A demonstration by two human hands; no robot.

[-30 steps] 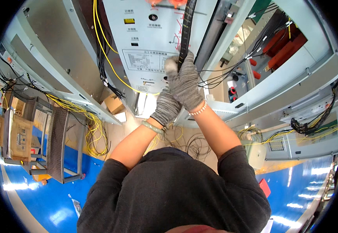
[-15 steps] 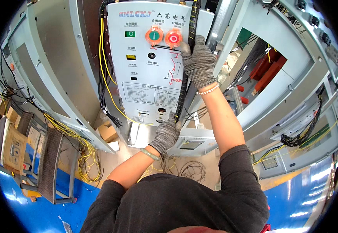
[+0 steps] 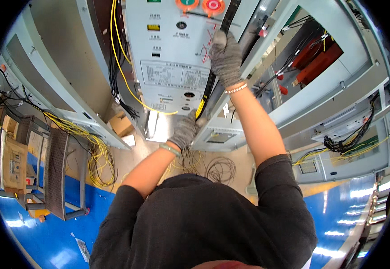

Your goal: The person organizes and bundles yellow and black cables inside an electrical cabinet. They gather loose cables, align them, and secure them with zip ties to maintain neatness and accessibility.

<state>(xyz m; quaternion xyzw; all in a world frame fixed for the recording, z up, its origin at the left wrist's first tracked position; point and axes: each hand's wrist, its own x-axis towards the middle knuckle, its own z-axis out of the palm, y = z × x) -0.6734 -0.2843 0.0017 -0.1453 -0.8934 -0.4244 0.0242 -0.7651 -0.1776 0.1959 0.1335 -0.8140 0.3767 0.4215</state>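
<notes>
A black-wrapped cable bundle (image 3: 209,87) runs down the right side of a light grey control panel (image 3: 170,50), its yellow wires showing near the lower end. My right hand (image 3: 227,59), in a grey knit glove, is closed round the bundle beside the panel's red diagram, thumb on top. Lower down, my left hand (image 3: 186,129), gloved alike, closes on the bundle's bottom part just below the panel's round holes; its fingertips are partly hidden. A green push button (image 3: 187,3) and a red push button (image 3: 213,5) sit at the panel's top.
Loose yellow wires (image 3: 121,58) and black wires hang along the panel's left edge. Open grey cabinet frames stand on both sides. A metal step stand (image 3: 57,175) is at left, a cardboard box (image 3: 120,124) below the panel. Coiled wires (image 3: 220,170) lie on the floor.
The view has shifted, so the panel sits higher. My right hand has moved down along the cable bundle, away from the red button. More yellow wire shows above my left hand.
</notes>
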